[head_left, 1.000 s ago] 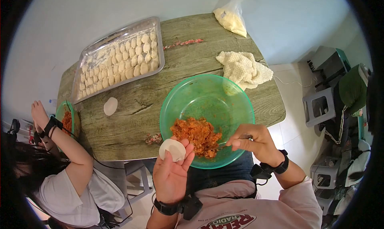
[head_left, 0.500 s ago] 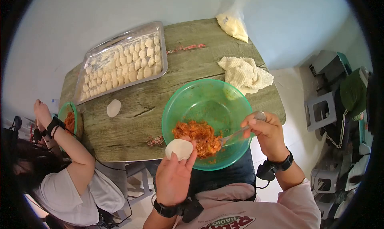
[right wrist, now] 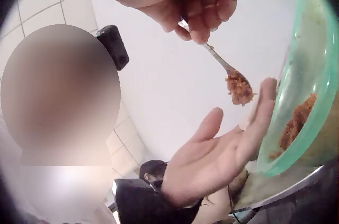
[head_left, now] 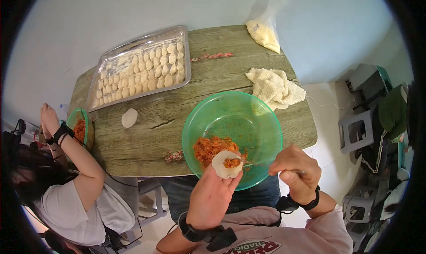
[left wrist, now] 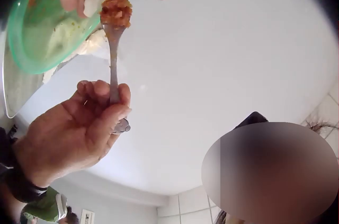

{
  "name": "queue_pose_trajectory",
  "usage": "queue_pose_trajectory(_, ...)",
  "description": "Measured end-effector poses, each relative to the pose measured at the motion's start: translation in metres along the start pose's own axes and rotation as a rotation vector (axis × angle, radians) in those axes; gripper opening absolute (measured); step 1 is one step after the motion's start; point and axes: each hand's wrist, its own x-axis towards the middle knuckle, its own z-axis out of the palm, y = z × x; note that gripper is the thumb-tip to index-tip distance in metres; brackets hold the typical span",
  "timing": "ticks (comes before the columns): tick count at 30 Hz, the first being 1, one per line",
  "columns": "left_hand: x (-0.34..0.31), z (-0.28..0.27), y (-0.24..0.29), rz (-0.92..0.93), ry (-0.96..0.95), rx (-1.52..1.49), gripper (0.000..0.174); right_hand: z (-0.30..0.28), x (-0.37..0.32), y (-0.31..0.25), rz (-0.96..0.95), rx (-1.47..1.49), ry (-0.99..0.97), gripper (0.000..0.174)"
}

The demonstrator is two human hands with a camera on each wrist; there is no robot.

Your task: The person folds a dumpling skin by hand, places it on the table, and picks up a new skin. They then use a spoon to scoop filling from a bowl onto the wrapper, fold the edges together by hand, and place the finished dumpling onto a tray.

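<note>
My left hand (head_left: 211,200) is palm up, a round white wrapper (head_left: 218,166) lying on its fingers at the green bowl's (head_left: 266,125) near edge. In the right wrist view, the left hand's (right wrist: 217,163) fingers are straight, the thumb apart. My right hand (head_left: 301,173) pinches a metal spoon (head_left: 258,164) by its handle. Orange-red filling (left wrist: 115,12) sits on the spoon's end in the left wrist view; seen from the head, this lies over the wrapper. Whether it touches the wrapper, I cannot tell. More filling (head_left: 206,149) lies in the bowl.
A metal tray (head_left: 188,74) with rows of dumplings stands at the back left, a loose wrapper (head_left: 129,118) in front of it. A cloth (head_left: 275,87) and a bag (head_left: 262,34) lie at the right. On the left, another person's arms (head_left: 80,156) are near a smaller green bowl (head_left: 90,132).
My left hand has moved right with the wrapper, over the bowl's near edge. The spoon has come up from the bowl's filling with a lump on it, now over the wrapper.
</note>
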Motion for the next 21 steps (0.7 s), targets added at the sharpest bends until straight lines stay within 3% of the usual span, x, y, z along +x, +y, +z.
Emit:
queue_pose_trajectory(1, 0.000, 0.000, 0.000, -0.005, -0.011, -0.006, 0.046, 0.001, 0.001, 0.000, -0.002, 0.001, -0.002, 0.017)
queue_pose_trajectory(4, -0.001, 0.002, -0.003, 0.005, 0.005, 0.019, 0.050, 0.006, 0.000, 0.003, -0.296, -0.289, -0.121, 0.025)
queue_pose_trajectory(8, -0.002, 0.008, 0.000, -0.018, -0.009, 0.005, 0.059, 0.016, -0.003, 0.009, -0.521, -0.435, -0.173, 0.027)
queue_pose_trajectory(10, -0.001, 0.011, 0.002, -0.020, 0.034, -0.050, 0.069, 0.018, -0.005, 0.011, -0.540, -0.449, -0.184, 0.026)
queue_pose_trajectory(15, 0.002, 0.008, 0.005, -0.050, 0.033, -0.110, 0.072, 0.015, -0.006, 0.010, -0.549, -0.475, -0.204, 0.025)
queue_pose_trajectory(21, 0.001, 0.005, 0.002, 0.010, 0.068, -0.092, 0.067, 0.003, -0.006, 0.001, -0.363, -0.284, -0.139, 0.028)
